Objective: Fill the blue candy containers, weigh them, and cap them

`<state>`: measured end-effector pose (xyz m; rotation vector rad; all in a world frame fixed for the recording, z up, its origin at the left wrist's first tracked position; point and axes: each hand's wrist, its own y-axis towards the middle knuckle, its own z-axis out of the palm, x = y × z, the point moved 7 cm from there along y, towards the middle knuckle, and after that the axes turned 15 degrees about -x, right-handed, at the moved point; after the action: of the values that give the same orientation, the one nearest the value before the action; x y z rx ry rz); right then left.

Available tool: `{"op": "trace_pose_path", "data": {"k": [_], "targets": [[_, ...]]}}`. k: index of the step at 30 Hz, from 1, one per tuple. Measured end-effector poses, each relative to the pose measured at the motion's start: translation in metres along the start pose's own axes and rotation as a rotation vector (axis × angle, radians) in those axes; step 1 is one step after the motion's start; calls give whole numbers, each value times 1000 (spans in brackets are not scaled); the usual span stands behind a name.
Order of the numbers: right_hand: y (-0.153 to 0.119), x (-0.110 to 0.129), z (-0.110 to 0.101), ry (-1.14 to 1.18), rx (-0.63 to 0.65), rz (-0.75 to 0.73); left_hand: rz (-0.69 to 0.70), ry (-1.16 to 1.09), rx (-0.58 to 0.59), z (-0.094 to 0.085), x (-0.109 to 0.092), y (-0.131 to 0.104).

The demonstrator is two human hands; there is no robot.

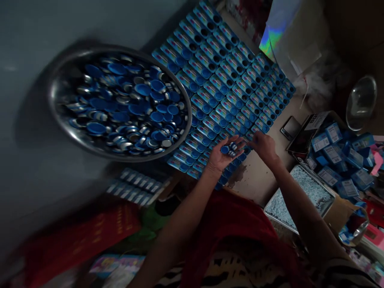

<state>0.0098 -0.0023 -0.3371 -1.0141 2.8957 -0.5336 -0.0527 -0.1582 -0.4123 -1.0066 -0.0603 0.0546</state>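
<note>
My left hand [220, 157] is palm up over the near edge of the laid-out packs, cradling several small round blue-and-silver tins [228, 149]. Just right of its fingertips, my right hand [264, 148] is closed in a pinch; whatever lies between the fingers is hidden. Under and beyond the hands lie rows of flat blue packs [227, 99]. Those nearer the bowl show blue discs in their round spots, while many farther ones show dark round holes. A large metal bowl [51, 94] at the left is heaped with the same kind of tins.
An open carton [315, 121] of blue boxes stands at the right, beside a metal tray [295, 231] of pale blue granules. A phone-like dark slab [291, 127] lies on the table. Stacked blue-and-white packs [135, 186] sit below the bowl. A clear plastic bowl [361, 103] is far right.
</note>
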Motion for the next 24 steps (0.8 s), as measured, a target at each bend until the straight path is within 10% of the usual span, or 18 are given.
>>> {"op": "trace_pose_path", "data": {"k": [5, 8, 16, 24], "targets": [[-33, 49, -8, 265, -69, -538, -127, 20, -182, -16, 21, 7], [-46, 55, 12, 193, -14, -618, -175, 2, -222, -21, 38, 11], [-60, -20, 28, 402, -308, -9, -254, 58, -123, -32, 74, -6], [-40, -19, 47, 178, -175, 4, -60, -19, -39, -27, 11, -19]]}}
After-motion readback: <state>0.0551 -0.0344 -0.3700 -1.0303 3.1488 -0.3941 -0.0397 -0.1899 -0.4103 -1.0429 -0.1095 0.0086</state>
